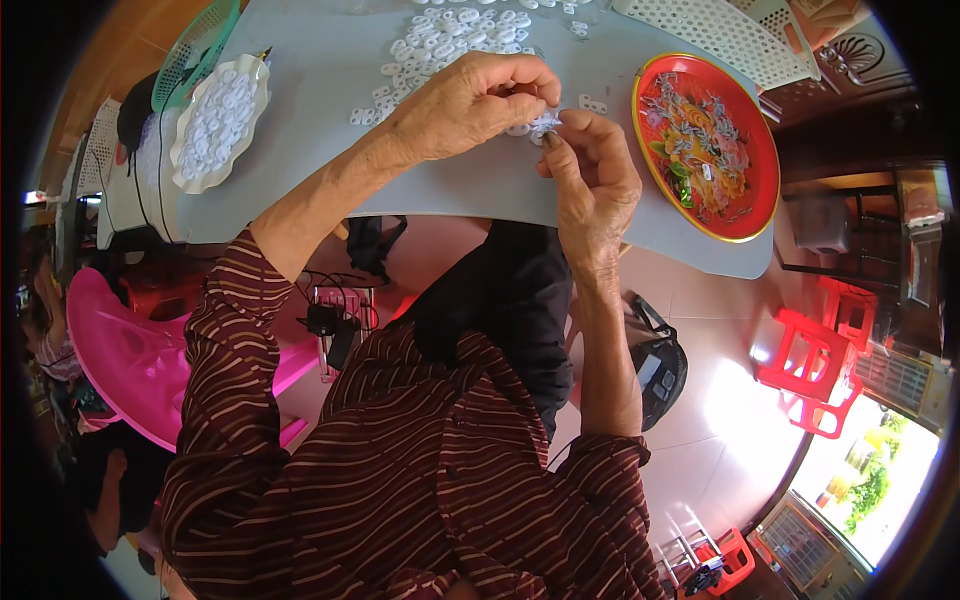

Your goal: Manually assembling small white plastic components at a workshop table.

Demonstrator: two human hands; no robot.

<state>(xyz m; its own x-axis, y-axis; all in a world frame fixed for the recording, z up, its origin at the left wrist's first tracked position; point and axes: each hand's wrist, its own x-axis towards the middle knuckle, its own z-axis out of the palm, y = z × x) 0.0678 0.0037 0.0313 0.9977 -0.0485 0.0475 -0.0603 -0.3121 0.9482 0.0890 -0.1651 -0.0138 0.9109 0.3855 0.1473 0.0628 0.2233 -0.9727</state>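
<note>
My left hand (485, 105) reaches over the table with its fingers curled to a pinch. What its fingertips hold, if anything, is too small to make out. My right hand (597, 180) faces it, thumb and forefinger closed on a small white plastic piece (543, 124) between the hands. Beyond them, a loose heap of small white oval plastic pieces with holes (450, 45) spreads over the grey table (300, 110). A few more white pieces (592, 103) lie just past my right hand.
On the right, a red round tray (648, 150) with a flower pattern holds thin, pale slivers. A scalloped white dish (190, 180) heaped with white pieces stands at left, near a green basket (195, 50). A white perforated basket (710, 40) sits far right. Below are a pink chair (120, 360) and red stools (805, 355).
</note>
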